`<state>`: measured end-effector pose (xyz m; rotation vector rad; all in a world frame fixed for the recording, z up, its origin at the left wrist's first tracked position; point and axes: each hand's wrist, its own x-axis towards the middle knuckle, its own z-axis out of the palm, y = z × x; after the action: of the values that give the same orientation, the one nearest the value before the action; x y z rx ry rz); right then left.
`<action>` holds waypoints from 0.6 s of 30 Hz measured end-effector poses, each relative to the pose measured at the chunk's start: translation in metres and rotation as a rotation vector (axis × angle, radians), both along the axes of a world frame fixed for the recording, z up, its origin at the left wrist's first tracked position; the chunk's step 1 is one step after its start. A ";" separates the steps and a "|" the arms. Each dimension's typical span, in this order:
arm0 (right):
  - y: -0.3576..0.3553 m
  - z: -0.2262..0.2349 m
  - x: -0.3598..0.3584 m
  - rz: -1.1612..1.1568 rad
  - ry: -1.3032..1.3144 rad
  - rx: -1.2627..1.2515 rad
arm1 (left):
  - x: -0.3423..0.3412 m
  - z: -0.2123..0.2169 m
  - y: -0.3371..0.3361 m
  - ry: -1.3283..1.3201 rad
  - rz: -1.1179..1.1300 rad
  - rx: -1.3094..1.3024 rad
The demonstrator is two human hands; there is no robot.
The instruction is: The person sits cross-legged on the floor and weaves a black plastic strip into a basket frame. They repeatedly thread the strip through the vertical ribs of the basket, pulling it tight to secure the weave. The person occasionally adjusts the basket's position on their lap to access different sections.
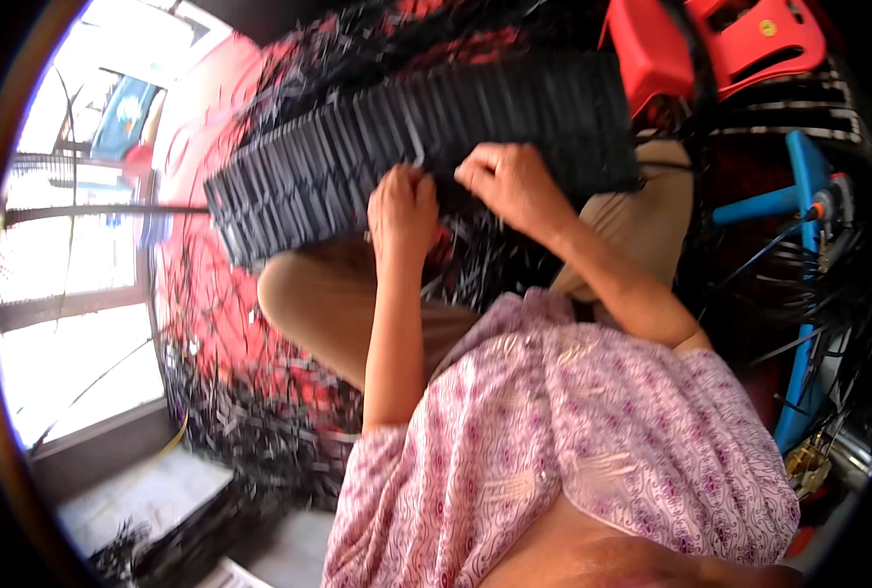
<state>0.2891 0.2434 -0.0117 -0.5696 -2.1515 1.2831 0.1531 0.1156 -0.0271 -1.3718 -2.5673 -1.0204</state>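
Note:
A wide mat of black woven strips (357,147) lies across my knees, its loose strip ends hanging toward me. My left hand (403,211) is closed on the mat's near edge, fingers curled over the strips. My right hand (512,181) sits just to the right of it, fingers pinched on the same edge. Both forearms reach up from my pink patterned shirt (593,431). My tan trousers (328,294) show under the mat.
Black strip scraps (249,421) litter the red floor at left. A red plastic stool (740,44) stands at the top right. A blue metal frame (803,294) with tangled black strips is at the right. A bright doorway (73,245) lies at the left.

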 end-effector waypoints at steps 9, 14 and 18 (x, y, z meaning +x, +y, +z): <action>-0.017 -0.001 -0.009 -0.050 -0.213 0.215 | 0.010 -0.008 -0.011 -0.231 0.049 0.033; -0.017 -0.006 -0.009 -0.048 -0.211 0.237 | 0.011 -0.008 -0.010 -0.275 0.060 0.042; -0.020 0.001 -0.012 -0.017 -0.249 0.273 | 0.009 -0.008 -0.011 -0.263 0.040 0.042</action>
<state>0.2766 0.2231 -0.0111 -0.6580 -2.4671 0.9265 0.1622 0.1051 -0.0351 -1.2456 -2.7211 -1.3207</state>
